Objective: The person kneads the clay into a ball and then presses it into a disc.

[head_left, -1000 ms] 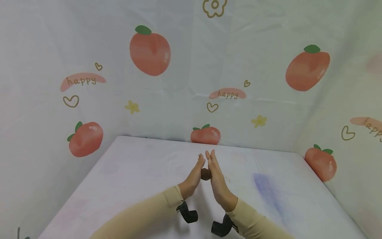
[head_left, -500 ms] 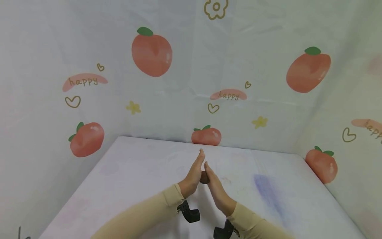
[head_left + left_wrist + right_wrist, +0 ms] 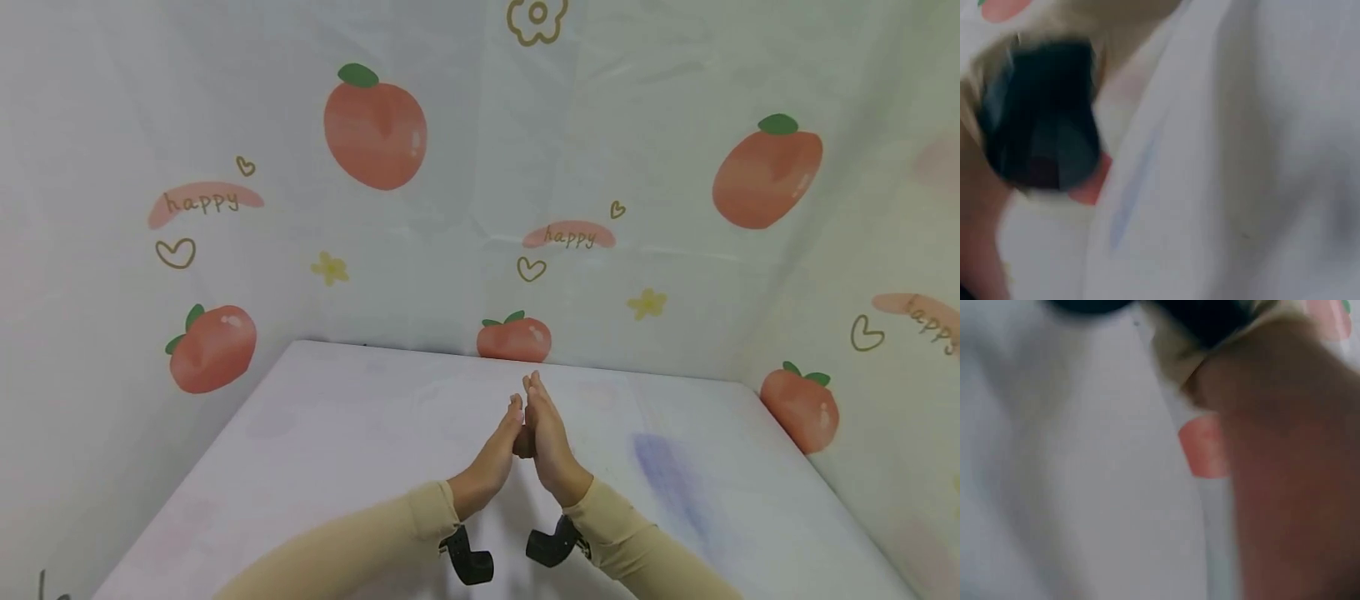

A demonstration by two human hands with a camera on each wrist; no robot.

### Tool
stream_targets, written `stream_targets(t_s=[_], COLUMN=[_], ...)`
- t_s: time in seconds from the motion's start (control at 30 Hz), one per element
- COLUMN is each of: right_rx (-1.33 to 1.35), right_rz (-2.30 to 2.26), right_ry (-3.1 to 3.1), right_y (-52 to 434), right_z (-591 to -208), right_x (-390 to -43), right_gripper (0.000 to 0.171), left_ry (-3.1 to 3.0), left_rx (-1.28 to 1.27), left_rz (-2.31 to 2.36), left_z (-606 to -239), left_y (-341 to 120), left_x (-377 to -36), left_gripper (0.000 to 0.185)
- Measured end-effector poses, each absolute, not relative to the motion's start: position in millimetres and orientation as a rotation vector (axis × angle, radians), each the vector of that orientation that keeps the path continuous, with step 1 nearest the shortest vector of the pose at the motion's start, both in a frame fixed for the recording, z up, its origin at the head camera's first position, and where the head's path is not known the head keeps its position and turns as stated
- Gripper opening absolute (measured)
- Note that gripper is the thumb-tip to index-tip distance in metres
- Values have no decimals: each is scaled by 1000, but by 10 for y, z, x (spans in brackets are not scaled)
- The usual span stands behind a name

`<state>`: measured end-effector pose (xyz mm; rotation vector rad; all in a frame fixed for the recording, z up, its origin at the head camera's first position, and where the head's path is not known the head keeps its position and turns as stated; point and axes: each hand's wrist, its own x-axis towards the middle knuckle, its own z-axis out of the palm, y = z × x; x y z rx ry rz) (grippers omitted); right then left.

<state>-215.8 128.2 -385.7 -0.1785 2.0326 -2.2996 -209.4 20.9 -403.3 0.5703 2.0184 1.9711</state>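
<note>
The brown lump (image 3: 522, 444) is pressed between the two palms, above the table (image 3: 315, 433). The left hand (image 3: 491, 458) touches it from the left side, the right hand (image 3: 549, 442) from the right side, so both are equally near. All fingers are straight and point away from the person, and the right fingertips reach a little beyond the left ones. Most of the lump is hidden, so its long axis cannot be told.

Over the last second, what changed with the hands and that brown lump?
The right hand slid forward along the left hand, so its fingertips now reach past the left's. The brown lump stayed pressed between the flat palms, above the white table.
</note>
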Motion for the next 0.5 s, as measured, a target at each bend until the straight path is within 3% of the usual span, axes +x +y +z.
stream_targets(t_s=[0.23,0.5], right_rx=[-178,-386], right_rz=[-2190,-2212], right_ry=[2115,2111], right_y=[1196,1135], right_z=[-3988,-3843], right_x=[-2105,-1966], right_gripper=[59,59], left_ry=[1959,2012], left_rx=[427,307], left_rz=[2123,2059], left_z=[-3855,-4027], left_y=[172,131], left_x=[-2192,-2301], left_gripper=[66,73])
